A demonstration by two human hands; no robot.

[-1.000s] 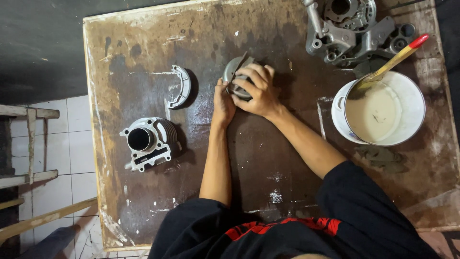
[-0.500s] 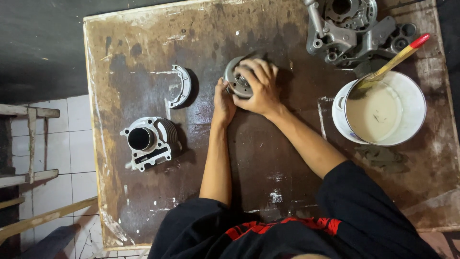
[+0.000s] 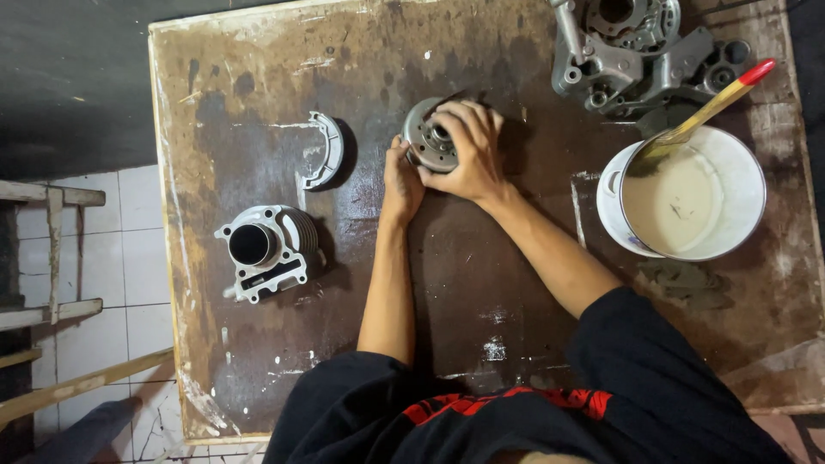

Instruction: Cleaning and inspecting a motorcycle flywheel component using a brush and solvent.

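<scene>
Disc [image 3: 428, 142] now turned face-up under right hand [image 3: 464, 155]; left hand [image 3: 400, 179] unmoved.

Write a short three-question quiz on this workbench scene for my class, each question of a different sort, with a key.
1. True or false: both hands are on the round metal part.
2. Which thing lies nearest the table's left edge? A) the white bucket B) the finned metal cylinder C) the big engine casing
3. Fill in: a stick with a ____ tip rests in the bucket.

Key
1. True: the left hand touches its near side and the right hand covers it from above.
2. B
3. red
</scene>
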